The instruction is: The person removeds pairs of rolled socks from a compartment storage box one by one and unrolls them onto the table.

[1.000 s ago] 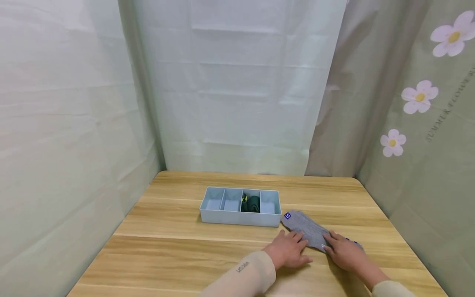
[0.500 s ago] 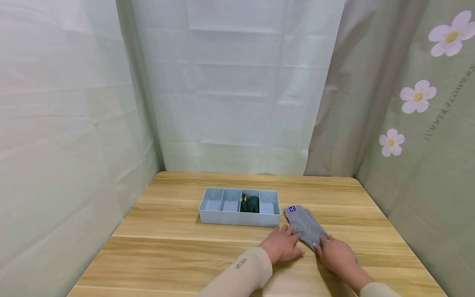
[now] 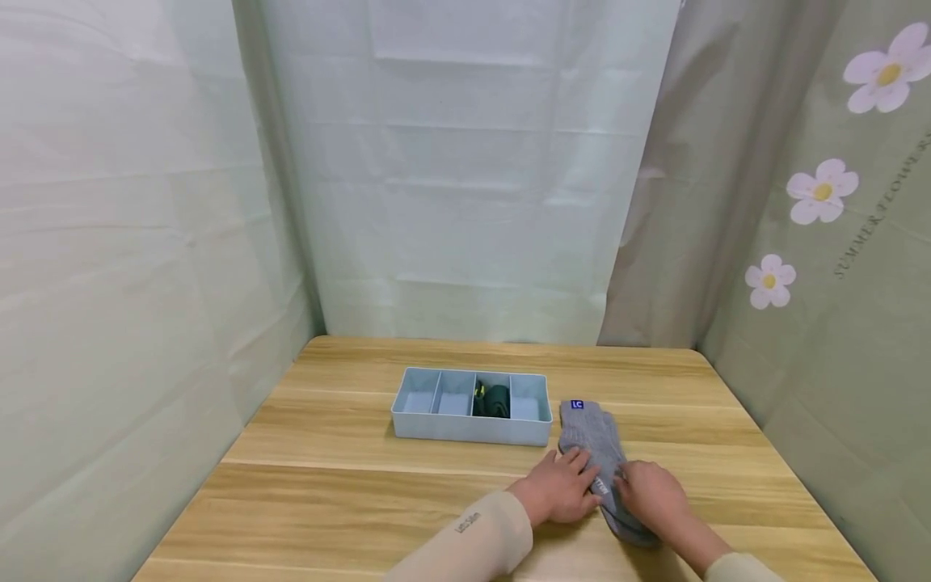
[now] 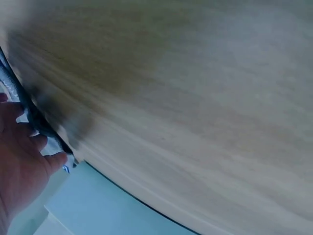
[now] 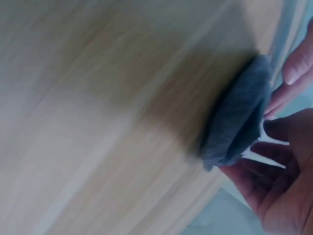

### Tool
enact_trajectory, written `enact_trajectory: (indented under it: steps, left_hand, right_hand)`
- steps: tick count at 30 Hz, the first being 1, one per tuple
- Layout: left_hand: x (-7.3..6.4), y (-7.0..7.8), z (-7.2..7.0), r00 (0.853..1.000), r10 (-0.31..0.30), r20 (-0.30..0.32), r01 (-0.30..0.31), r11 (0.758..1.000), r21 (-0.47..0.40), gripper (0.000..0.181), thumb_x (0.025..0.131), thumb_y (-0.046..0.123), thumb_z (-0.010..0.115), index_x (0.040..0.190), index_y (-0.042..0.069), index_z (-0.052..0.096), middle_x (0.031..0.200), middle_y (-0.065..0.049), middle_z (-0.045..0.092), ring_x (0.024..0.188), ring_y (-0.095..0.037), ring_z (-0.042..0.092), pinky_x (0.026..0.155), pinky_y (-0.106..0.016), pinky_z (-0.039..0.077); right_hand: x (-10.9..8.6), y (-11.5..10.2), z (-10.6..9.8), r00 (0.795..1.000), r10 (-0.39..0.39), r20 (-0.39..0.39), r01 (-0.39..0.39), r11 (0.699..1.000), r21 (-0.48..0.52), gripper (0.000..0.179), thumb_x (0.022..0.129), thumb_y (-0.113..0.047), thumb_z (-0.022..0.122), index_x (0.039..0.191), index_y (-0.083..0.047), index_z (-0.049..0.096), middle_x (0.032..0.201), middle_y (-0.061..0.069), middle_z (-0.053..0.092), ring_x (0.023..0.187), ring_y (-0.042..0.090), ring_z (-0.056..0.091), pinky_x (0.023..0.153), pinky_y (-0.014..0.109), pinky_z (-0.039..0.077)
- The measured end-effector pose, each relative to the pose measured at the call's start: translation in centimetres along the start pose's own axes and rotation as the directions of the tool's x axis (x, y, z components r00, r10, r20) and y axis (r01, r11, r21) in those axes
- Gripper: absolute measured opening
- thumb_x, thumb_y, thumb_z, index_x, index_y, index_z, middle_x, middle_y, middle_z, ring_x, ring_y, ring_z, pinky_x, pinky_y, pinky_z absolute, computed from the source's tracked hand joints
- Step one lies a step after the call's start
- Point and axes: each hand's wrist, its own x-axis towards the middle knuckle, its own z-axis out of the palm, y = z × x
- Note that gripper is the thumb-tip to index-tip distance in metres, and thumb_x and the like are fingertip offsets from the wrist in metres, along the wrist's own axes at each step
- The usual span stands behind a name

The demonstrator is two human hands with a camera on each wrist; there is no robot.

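Note:
A pair of grey socks (image 3: 592, 428) lies flat on the wooden table, cuffs pointing away, with a blue "LC" label on the top cuff. White lettering shows between my hands. My left hand (image 3: 563, 487) rests on the left edge of the socks, fingers spread and nearly straight. On the right edge, my right hand (image 3: 652, 495) has its fingers and thumb curled, pinching the fabric. In the right wrist view the toe end of the socks (image 5: 239, 115) bulges toward the camera beside the right hand (image 5: 279, 176). In the left wrist view the left hand (image 4: 22, 156) lies along them.
A light blue divided box (image 3: 473, 428) stands just left of the sock cuffs. Its third compartment from the left holds a rolled dark green sock bundle (image 3: 497, 399). Pale curtains (image 3: 465, 202) hang behind the table (image 3: 327, 493) and at both sides.
The socks have swung from a slant to nearly straight away from me, cuffs farther off, toes nearer. My right hand has shifted slightly left; the left stays about where it was.

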Motion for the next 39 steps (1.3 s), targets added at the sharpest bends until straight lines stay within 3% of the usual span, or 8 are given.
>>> enact_trajectory:
  steps: [2, 5, 10, 14, 19, 24, 32, 39]
  left_hand:
    - [-0.1, 0.0, 0.0, 1.0, -0.014, 0.015, 0.014, 1.0, 0.0, 0.057, 0.103, 0.057, 0.03, 0.152, 0.03, 0.04, 0.16, 0.008, 0.029, 0.146, -0.011, 0.026, 0.113, -0.041, 0.032]
    - [-0.2, -0.4, 0.0, 0.999, -0.029, 0.019, 0.029, 1.0, -0.002, 0.057, 0.103, 0.058, 0.03, 0.152, 0.032, 0.04, 0.16, 0.01, 0.028, 0.146, -0.01, 0.025, 0.114, -0.043, 0.031]
    - [-0.4, -1.1, 0.2, 0.999, -0.047, 0.006, 0.047, 0.999, 0.001, 0.058, 0.103, 0.059, 0.03, 0.153, 0.032, 0.039, 0.161, 0.009, 0.027, 0.146, -0.011, 0.025, 0.114, -0.044, 0.03]
    - [-0.7, -1.6, 0.1, 0.998, -0.055, 0.01, 0.055, 0.998, 0.004, 0.058, 0.103, 0.059, 0.03, 0.153, 0.03, 0.038, 0.161, 0.007, 0.026, 0.146, -0.012, 0.025, 0.115, -0.042, 0.029]
    - [-1.0, -2.0, -0.1, 0.998, -0.069, 0.014, 0.069, 0.998, -0.008, 0.059, 0.103, 0.058, 0.031, 0.154, 0.029, 0.039, 0.162, 0.005, 0.026, 0.147, -0.014, 0.026, 0.115, -0.04, 0.029]
    - [-1.3, -2.1, 0.2, 0.998, -0.065, -0.007, 0.064, 0.997, -0.036, 0.059, 0.103, 0.058, 0.034, 0.154, 0.028, 0.039, 0.161, 0.002, 0.027, 0.146, -0.015, 0.027, 0.114, -0.041, 0.031]
    - [-1.8, -2.4, 0.6, 0.999, -0.032, -0.026, 0.03, 0.997, -0.073, 0.061, 0.103, 0.056, 0.036, 0.154, 0.024, 0.038, 0.161, -0.002, 0.028, 0.147, -0.016, 0.026, 0.114, -0.043, 0.03]
    - [-2.5, -2.7, 0.5, 0.999, -0.024, -0.03, 0.021, 0.995, -0.1, 0.062, 0.102, 0.057, 0.039, 0.154, 0.023, 0.039, 0.161, -0.003, 0.029, 0.147, -0.016, 0.026, 0.114, -0.042, 0.031]
  right_hand:
    - [-0.2, 0.1, 0.1, 0.999, -0.039, 0.022, 0.039, 0.999, -0.001, 0.02, 0.085, -0.012, 0.075, 0.098, 0.003, 0.073, 0.096, 0.019, 0.071, 0.084, 0.037, 0.07, 0.071, 0.05, 0.055]
    - [-0.7, 0.3, 0.5, 0.994, -0.088, 0.059, 0.089, 0.996, -0.01, 0.027, 0.085, -0.015, 0.076, 0.103, 0.004, 0.073, 0.109, 0.023, 0.07, 0.093, 0.038, 0.069, 0.079, 0.051, 0.055]
    - [-0.8, 0.4, 0.8, 0.994, -0.099, 0.054, 0.098, 0.995, 0.026, 0.033, 0.086, -0.02, 0.076, 0.108, 0.003, 0.073, 0.112, 0.022, 0.069, 0.095, 0.038, 0.068, 0.08, 0.051, 0.054]
    - [-0.2, 0.4, 0.8, 0.995, -0.078, 0.055, 0.074, 0.994, 0.086, 0.03, 0.086, -0.02, 0.076, 0.107, 0.0, 0.074, 0.111, 0.019, 0.07, 0.097, 0.038, 0.068, 0.082, 0.052, 0.053]
    - [1.1, 0.5, 0.6, 0.998, -0.054, -0.017, 0.056, 0.991, 0.123, 0.023, 0.086, -0.015, 0.075, 0.105, -0.002, 0.074, 0.102, 0.015, 0.073, 0.091, 0.035, 0.07, 0.077, 0.051, 0.054]
    - [2.5, 1.0, 0.4, 0.999, 0.018, -0.034, -0.012, 0.986, 0.164, 0.029, 0.088, -0.013, 0.072, 0.112, 0.003, 0.071, 0.103, 0.021, 0.071, 0.092, 0.04, 0.068, 0.077, 0.054, 0.053]
    - [4.2, 1.9, 0.9, 0.994, 0.109, -0.019, -0.1, 0.956, 0.277, 0.033, 0.092, -0.012, 0.066, 0.119, 0.008, 0.067, 0.113, 0.025, 0.068, 0.104, 0.044, 0.064, 0.087, 0.057, 0.049]
    - [4.7, 1.7, 0.8, 0.984, 0.18, 0.003, -0.169, 0.914, 0.37, 0.034, 0.093, -0.011, 0.065, 0.119, 0.011, 0.065, 0.109, 0.025, 0.069, 0.103, 0.043, 0.065, 0.086, 0.055, 0.05]
